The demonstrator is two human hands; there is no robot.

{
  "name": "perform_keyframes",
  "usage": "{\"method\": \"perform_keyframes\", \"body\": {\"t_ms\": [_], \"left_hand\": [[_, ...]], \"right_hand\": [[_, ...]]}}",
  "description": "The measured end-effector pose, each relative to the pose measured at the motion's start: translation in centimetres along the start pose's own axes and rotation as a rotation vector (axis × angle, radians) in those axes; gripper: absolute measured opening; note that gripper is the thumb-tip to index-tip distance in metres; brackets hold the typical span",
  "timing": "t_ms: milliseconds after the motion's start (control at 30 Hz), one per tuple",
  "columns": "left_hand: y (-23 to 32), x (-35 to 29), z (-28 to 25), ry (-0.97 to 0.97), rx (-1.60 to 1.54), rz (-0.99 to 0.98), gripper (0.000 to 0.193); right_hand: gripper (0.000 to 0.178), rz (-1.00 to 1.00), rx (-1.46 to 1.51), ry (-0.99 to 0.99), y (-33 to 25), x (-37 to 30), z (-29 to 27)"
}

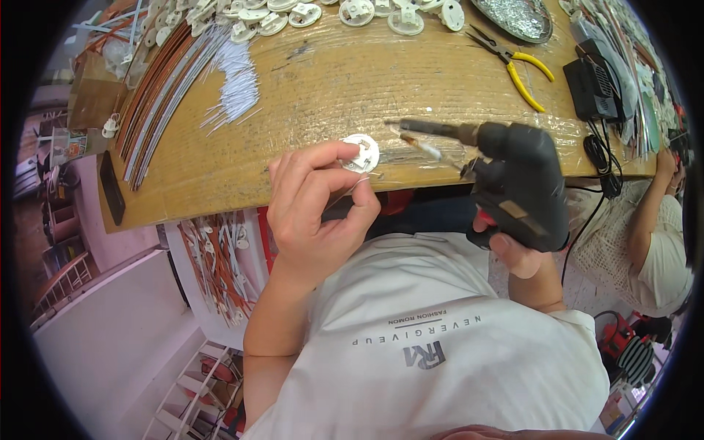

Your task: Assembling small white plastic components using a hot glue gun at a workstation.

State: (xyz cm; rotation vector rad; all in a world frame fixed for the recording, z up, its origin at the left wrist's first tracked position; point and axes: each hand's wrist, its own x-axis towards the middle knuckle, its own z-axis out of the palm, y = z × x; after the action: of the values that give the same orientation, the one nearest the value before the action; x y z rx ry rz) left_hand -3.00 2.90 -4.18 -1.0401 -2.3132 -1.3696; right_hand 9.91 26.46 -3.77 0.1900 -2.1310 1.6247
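Observation:
My left hand [315, 194] is closed at the near edge of the wooden table, its fingertips holding a small white round plastic base [371, 155] with raised parts and slots. Thumb and a finger pinch close to its lower rim, where a thin pale strand shows. In my right hand [519, 257] is a black soldering gun [524, 183], my fingers wrapped round its handle. Its dark tip points left, above and to the right of the base, apart from it. A thin feed tube [425, 148] runs under the barrel.
White round bases [282, 20] pile up at the back. Short white wires [238, 81] and long brown and grey wires [165, 92] lie left. Yellow-handled pliers [524, 82], a dish of shiny scraps [524, 22] and a black power box [587, 88] sit right. A co-worker [623, 235] is at far right.

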Motion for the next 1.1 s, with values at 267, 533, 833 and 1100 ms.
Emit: {"method": "perform_keyframes", "body": {"t_ms": [267,533,833,1100], "left_hand": [[-0.1,-1.0,-0.5,0.015,-0.032,0.029,0.024],[-0.4,-1.3,-0.4,0.041,-0.072,0.019,0.024],[0.0,-1.0,-0.2,0.048,-0.062,0.063,0.022],[0.3,-0.1,-0.1,0.054,-0.115,-0.038,0.018]], "right_hand": [[0.075,0.563,0.406,-0.096,-3.1,1.3,3.8],[0.062,0.306,0.455,-0.230,-0.7,1.6,6.1],[0.059,0.355,0.462,-0.069,-1.8,2.6,5.9],[0.033,0.344,0.417,-0.026,-1.7,4.2,6.6]]}}
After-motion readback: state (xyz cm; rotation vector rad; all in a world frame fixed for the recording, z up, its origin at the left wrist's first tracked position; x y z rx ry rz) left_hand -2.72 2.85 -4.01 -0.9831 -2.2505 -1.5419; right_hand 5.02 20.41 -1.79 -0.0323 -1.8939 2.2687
